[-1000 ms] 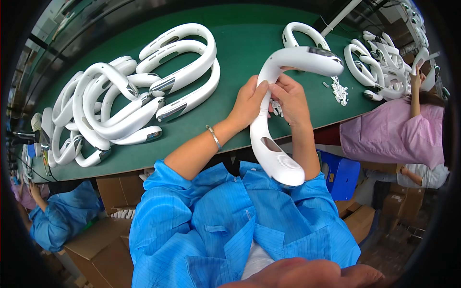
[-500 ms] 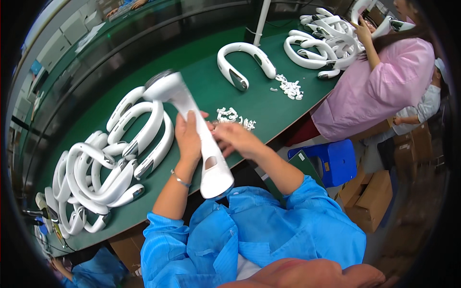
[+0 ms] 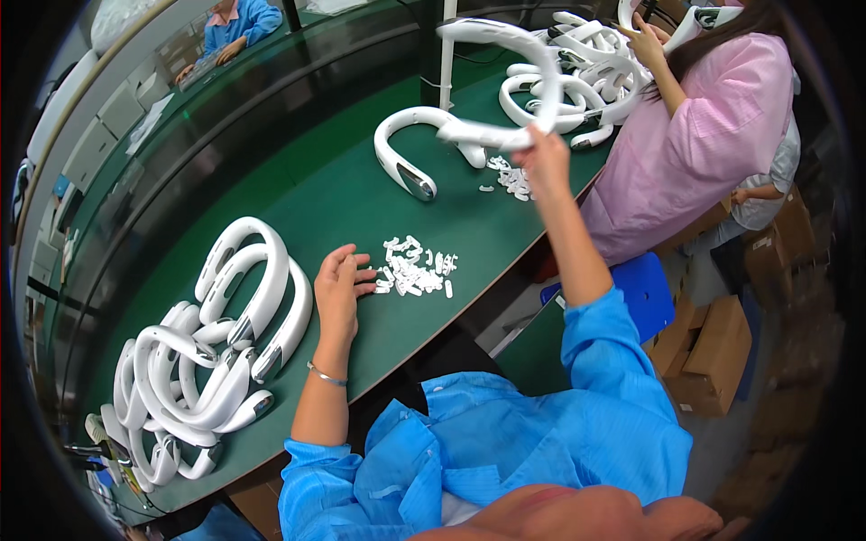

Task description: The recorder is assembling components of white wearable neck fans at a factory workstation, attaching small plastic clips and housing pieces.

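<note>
While the right hand grasps a white U-shaped neck fan by its lower bend, raised over the green table, the left hand is unclenched, its fingers by the edge of a pile of small white plastic pieces. Another neck fan lies beyond the pile, and stacked neck fans rest left of that hand.

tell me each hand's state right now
Left hand: open, beside the small white pieces; whether it holds one cannot be told.
Right hand: closed, holding a white U-shaped device.

No readable text or signs.
</note>
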The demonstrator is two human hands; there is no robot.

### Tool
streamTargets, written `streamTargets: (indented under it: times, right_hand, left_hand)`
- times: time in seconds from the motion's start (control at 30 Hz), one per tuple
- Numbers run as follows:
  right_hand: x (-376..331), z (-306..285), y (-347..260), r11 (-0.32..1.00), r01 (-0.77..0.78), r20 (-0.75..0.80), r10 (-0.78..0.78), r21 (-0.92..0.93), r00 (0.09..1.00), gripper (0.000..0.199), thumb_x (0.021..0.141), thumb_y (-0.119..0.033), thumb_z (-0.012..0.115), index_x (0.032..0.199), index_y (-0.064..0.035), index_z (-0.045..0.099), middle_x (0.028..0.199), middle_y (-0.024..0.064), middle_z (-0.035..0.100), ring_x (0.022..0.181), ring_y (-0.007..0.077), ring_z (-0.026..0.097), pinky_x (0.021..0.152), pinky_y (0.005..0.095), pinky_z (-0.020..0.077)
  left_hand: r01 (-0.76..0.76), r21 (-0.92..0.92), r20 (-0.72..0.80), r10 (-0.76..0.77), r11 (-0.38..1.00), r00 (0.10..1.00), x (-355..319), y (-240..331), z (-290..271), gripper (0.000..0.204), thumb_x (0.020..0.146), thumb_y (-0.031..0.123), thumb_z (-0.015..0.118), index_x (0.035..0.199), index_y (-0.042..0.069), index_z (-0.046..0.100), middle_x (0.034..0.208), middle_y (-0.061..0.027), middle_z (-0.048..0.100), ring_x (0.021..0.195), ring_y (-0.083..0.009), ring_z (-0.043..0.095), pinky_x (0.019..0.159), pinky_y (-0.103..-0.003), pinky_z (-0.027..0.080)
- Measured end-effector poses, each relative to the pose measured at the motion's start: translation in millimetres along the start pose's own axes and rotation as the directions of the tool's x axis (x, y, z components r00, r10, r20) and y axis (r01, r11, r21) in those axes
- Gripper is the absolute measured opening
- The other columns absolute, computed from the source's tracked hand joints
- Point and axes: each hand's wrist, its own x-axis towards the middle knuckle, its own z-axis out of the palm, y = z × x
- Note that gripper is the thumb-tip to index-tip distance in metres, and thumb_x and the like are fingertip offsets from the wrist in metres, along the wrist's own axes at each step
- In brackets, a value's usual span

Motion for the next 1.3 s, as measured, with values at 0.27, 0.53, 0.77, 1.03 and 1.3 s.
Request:
streamTargets:
  times: [0.27,0.53,0.77,1.03,1.3]
  right_hand:
    - [210.5,-117.4,3.6,0.861,-0.067,-0.496,-0.226,-0.504,0.838,0.043,0.077,-0.027,0.070,0.089,0.0125,0.059,0.070,0.0177,0.066,0.048,0.0209,0.062,0.047,0.0265,0.0513]
    - [197.2,-106.9,-11.7,0.900,0.116,-0.351,-0.279,-0.421,0.894,0.049,0.081,-0.014,0.067,0.112,0.0181,0.046,0.099,0.0256,0.060,0.072,0.0270,0.066,0.059,0.0304,0.0580]
    - [51.2,-104.0,6.5,0.111,0.757,0.698,-0.320,-0.644,0.641,0.033,0.073,0.007,0.052,0.098,-0.0069,0.069,0.101,0.0138,0.066,0.089,0.0294,0.064,0.081,0.0330,0.0511]
    - [46.6,-116.2,20.3,0.018,0.783,0.779,-0.088,-0.622,0.621,0.018,0.070,0.002,0.056,0.082,-0.0037,0.068,0.090,0.0111,0.066,0.085,0.0299,0.060,0.076,0.0374,0.0494]
    - [40.5,-112.2,28.1,0.493,0.449,0.397,-0.213,-0.745,0.893,0.011,0.083,-0.006,0.060,0.092,-0.0028,0.066,0.085,0.0104,0.067,0.076,0.0214,0.065,0.069,0.0304,0.0496]
  left_hand:
    - [-0.012,0.044,-0.010,0.012,0.999,1.000,3.2,-4.3,-0.7,0.029,0.094,0.014,0.050,0.117,-0.004,0.050,0.100,-0.0129,0.062,0.077,-0.0144,0.061,0.065,-0.026,0.053]
    - [-0.007,0.092,-0.048,0.011,0.996,0.999,3.3,-7.3,-0.8,0.029,0.093,0.013,0.050,0.117,-0.004,0.050,0.098,-0.0123,0.063,0.076,-0.0137,0.062,0.066,-0.025,0.052]
    - [-0.110,0.198,-0.021,0.116,0.974,0.993,5.0,-9.6,0.7,0.028,0.094,0.013,0.050,0.117,-0.003,0.050,0.098,-0.0122,0.063,0.077,-0.0141,0.061,0.066,-0.025,0.052]
    - [-0.256,0.376,0.054,0.255,0.890,0.965,49.9,41.6,68.6,0.032,0.090,0.019,0.056,0.115,-0.001,0.054,0.102,-0.0133,0.062,0.076,-0.0134,0.061,0.060,-0.023,0.050]
    - [0.043,0.961,-0.096,0.185,0.272,0.978,229.6,39.3,113.9,0.058,0.073,0.041,0.064,0.118,0.005,0.052,0.106,-0.0136,0.064,0.105,-0.0309,0.059,0.089,-0.042,0.047]
